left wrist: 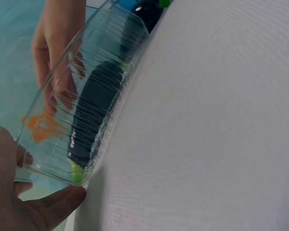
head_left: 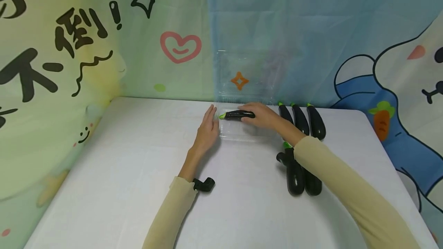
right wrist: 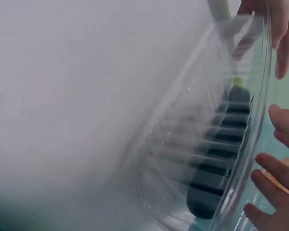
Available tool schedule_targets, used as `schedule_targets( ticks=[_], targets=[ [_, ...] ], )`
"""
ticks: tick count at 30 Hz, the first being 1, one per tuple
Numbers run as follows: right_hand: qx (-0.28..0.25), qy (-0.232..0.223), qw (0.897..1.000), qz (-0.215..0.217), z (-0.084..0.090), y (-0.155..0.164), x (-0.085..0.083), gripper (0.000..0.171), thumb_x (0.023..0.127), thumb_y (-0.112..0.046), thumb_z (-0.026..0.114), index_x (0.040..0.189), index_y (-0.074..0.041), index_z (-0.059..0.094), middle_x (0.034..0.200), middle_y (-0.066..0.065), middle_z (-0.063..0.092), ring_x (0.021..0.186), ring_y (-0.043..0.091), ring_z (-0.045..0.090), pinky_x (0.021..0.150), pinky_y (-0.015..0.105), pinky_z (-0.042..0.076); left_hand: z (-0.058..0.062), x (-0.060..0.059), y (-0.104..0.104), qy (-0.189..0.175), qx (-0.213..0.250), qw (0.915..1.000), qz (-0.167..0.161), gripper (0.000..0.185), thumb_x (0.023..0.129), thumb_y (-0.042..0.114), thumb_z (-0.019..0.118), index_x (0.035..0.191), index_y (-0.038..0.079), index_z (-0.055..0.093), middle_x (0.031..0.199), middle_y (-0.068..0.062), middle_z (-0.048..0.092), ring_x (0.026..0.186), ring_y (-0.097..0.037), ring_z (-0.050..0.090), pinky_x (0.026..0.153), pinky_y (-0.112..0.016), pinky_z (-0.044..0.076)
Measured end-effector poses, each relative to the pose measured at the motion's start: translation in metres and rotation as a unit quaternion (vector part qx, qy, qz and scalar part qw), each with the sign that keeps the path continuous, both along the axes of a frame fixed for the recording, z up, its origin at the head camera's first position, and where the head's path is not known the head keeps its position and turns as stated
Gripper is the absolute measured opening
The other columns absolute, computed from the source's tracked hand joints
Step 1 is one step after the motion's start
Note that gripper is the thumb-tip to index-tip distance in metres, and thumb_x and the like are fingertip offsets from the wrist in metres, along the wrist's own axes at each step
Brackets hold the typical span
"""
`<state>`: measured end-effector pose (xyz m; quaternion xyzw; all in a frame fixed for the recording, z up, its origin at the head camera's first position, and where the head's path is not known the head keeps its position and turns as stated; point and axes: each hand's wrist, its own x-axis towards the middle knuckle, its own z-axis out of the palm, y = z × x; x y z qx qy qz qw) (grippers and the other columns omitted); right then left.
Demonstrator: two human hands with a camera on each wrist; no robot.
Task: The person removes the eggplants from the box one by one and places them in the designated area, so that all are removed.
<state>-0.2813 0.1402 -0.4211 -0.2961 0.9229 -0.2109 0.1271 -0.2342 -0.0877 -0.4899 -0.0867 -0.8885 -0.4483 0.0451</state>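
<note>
A clear plastic box stands at the far middle of the table, its lid raised at the back. One black eggplant with a green tip lies in it, tip toward the left; the ribbed wall partly veils it in the left wrist view. My left hand rests along the box's left end, fingers straight, fingertips at its lower corner in the left wrist view. Over the eggplant's right end is my right hand; its fingers look spread and loose above the eggplant in the right wrist view.
Right of the box, a back row of eggplants lies with stems away from me. More eggplants lie nearer, partly under the right forearm. A printed cloth backdrop hangs at the white table's far edge.
</note>
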Motion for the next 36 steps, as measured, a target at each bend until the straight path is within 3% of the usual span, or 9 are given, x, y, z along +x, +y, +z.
schedule_targets(
  ticks=[10,36],
  targets=[
    [0.028,0.000,0.999,0.025,-0.012,-0.008,-0.019,0.053,0.095,-0.030,0.061,0.143,-0.012,0.049,0.145,0.016,0.050,0.136,0.036,0.044,0.111,0.054,0.035,-0.001,0.000,0.000,0.003,-0.001,1.0000,-0.002,0.052,0.103,0.023,0.030,0.153,0.009,0.027,0.163,-0.001,0.021,0.148,-0.021,0.026,0.118,-0.043,0.029],
    [0.061,-0.049,0.997,0.007,-0.025,-0.015,-0.033,0.056,0.094,-0.024,0.063,0.147,-0.021,0.044,0.148,0.013,0.047,0.137,0.034,0.043,0.110,0.053,0.037,-0.002,0.000,0.000,0.011,0.004,0.9999,0.001,0.051,0.103,0.019,0.032,0.152,0.007,0.029,0.162,-0.005,0.024,0.146,-0.025,0.030,0.115,-0.047,0.033]
  ],
)
